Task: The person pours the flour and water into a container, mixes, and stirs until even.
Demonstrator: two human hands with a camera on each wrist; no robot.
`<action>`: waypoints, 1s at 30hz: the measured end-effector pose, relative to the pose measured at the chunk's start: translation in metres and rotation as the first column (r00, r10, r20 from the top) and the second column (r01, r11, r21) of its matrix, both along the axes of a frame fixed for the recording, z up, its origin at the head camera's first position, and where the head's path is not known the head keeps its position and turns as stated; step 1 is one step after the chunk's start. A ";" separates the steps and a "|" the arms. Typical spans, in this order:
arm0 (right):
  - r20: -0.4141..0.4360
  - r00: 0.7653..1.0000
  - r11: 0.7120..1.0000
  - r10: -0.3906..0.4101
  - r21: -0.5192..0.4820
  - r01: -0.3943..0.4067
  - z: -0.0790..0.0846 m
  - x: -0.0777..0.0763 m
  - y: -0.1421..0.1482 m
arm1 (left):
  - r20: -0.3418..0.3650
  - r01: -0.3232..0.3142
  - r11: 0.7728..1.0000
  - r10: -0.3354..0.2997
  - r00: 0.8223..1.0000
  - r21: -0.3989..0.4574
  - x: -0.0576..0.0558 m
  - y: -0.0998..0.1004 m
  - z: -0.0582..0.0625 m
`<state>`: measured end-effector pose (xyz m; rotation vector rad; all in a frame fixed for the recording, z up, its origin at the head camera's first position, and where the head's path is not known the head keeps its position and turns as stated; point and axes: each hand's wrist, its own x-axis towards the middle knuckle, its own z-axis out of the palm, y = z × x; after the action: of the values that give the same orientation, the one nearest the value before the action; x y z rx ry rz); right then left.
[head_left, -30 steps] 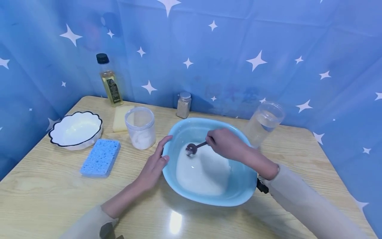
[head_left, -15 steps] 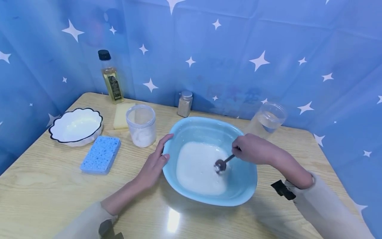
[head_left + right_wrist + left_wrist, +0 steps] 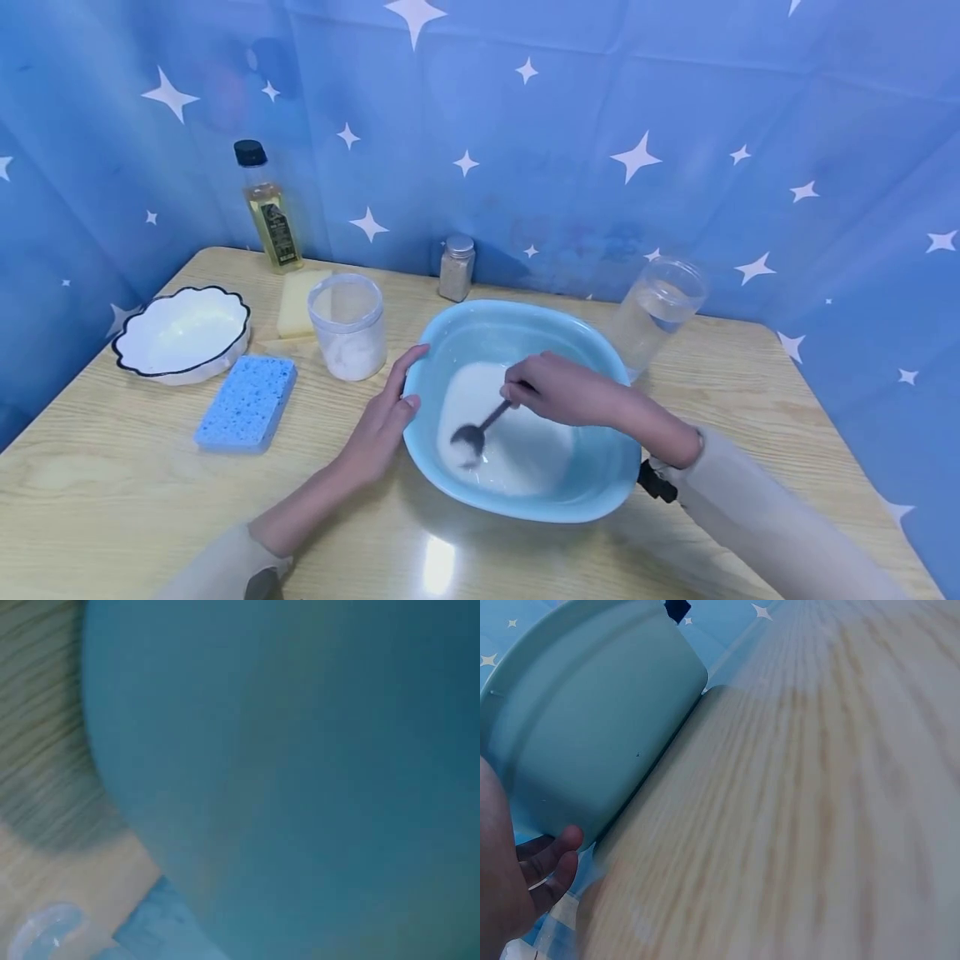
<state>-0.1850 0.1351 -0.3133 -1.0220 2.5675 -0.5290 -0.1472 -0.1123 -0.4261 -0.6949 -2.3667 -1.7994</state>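
Note:
A light blue basin [image 3: 517,329] stands on the wooden table, with milky white liquid [image 3: 525,462] covering its bottom. My left hand [image 3: 378,429] holds the basin's left side, thumb and forefinger at the rim; in the left wrist view its other fingers [image 3: 551,874] curl against the outer wall. Over the basin, my right hand [image 3: 558,387] grips the handle of a dark spoon [image 3: 470,435], whose blurred bowl is at the liquid near the left side. The right wrist view shows mostly the blurred blue basin [image 3: 285,787]; the right hand and spoon are hidden there.
Left of the basin are a lidless tub of white powder [image 3: 352,350], a blue sponge [image 3: 247,404], a white scalloped dish [image 3: 183,333] and a yellow sponge [image 3: 297,304]. Behind stand an oil bottle [image 3: 273,221] and a shaker jar [image 3: 456,271]. A glass of water [image 3: 652,317] stands behind right.
My right hand has swept the spoon from the basin's left to its right, then back left and nearer the front. My left hand has stayed at the rim.

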 end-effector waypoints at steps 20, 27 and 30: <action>0.049 0.998 0.998 0.050 0.033 -0.052 0.011 0.002 0.025 | 0.025 -0.011 1.000 0.011 1.000 0.009 0.000 0.000 -0.001; -0.116 0.984 0.987 -0.137 0.067 0.146 0.010 -0.007 0.028 | 0.022 0.000 1.000 -0.001 1.000 0.015 0.000 0.004 -0.003; -0.078 0.985 0.977 -0.151 0.141 0.161 0.021 -0.003 0.043 | 0.034 0.006 1.000 -0.007 0.999 0.005 0.000 0.004 -0.002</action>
<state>-0.1877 0.1779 -0.2926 -0.8063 2.7150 -0.3431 -0.1472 -0.1086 -0.4282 -0.6777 -2.3835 -1.8331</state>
